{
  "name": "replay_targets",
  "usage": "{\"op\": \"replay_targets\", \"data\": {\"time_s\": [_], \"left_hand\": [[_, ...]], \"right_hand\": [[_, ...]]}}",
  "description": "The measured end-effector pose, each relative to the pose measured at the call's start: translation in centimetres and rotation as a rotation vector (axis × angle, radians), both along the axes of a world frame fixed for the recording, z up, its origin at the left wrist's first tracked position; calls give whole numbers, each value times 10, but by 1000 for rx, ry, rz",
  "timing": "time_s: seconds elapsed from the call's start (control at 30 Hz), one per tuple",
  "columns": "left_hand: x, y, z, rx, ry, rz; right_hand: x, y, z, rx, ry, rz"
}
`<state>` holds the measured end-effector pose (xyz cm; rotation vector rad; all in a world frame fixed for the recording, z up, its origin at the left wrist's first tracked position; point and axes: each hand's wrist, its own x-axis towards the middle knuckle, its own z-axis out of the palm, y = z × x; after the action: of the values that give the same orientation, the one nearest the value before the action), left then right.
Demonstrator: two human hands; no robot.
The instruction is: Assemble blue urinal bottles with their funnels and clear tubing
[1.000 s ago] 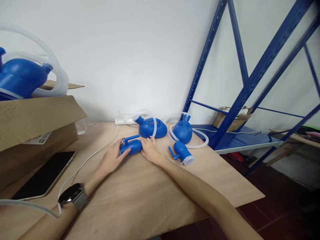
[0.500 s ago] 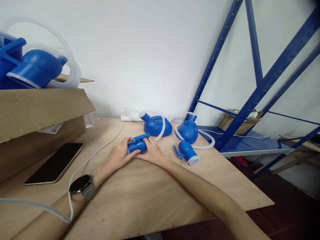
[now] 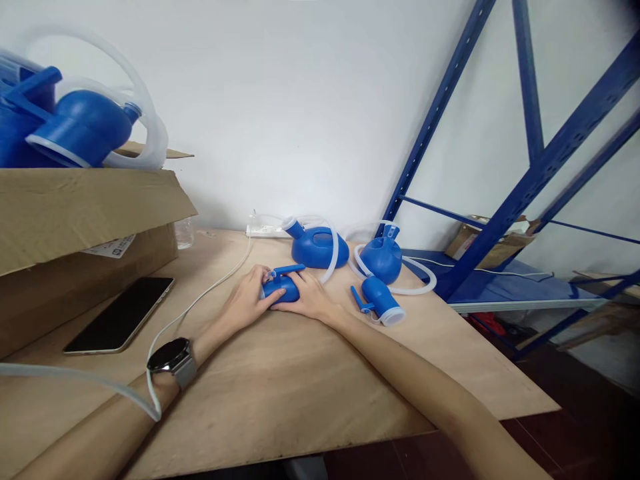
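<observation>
Both hands are closed around a blue urinal cup (image 3: 287,291) lying low over the table, its flat handle on the upper side. My left hand (image 3: 247,293) grips its left end, the thumb along the near side. My right hand (image 3: 312,299) wraps the right end. Part of the cup is hidden by fingers. Just behind stands a blue urinal bottle (image 3: 316,251) with a white cap and a clear tube (image 3: 334,257). To the right, a second blue bottle (image 3: 381,260) stands behind another blue urinal cup (image 3: 379,298) lying on its side, its pale-rimmed mouth facing me.
On the left a cardboard box (image 3: 90,200) holds more blue urinal parts (image 3: 93,123) and tubing. A phone (image 3: 120,317) lies before it. A white cable (image 3: 200,297) crosses my left wrist, near the watch (image 3: 170,357). A power strip (image 3: 267,231) lies by the wall; blue shelving (image 3: 520,287) stands right.
The view has shifted slightly, so most things sit a little further right. Both hands keep hold of the urinal cup; it has turned slightly, and my left thumb now lies higher on it.
</observation>
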<state>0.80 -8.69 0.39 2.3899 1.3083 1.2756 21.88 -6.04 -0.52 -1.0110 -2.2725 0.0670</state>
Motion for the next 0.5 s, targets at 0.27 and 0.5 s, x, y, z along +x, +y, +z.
{"op": "replay_targets", "data": {"time_s": [0.27,0.5], "left_hand": [[-1,-1,1,85,124,-45],[-9,5,0,-259,-102,107]], "right_hand": [[-4,-7,9,-92,-7,-41],[-4,-7,11,-86,29,-90]]}}
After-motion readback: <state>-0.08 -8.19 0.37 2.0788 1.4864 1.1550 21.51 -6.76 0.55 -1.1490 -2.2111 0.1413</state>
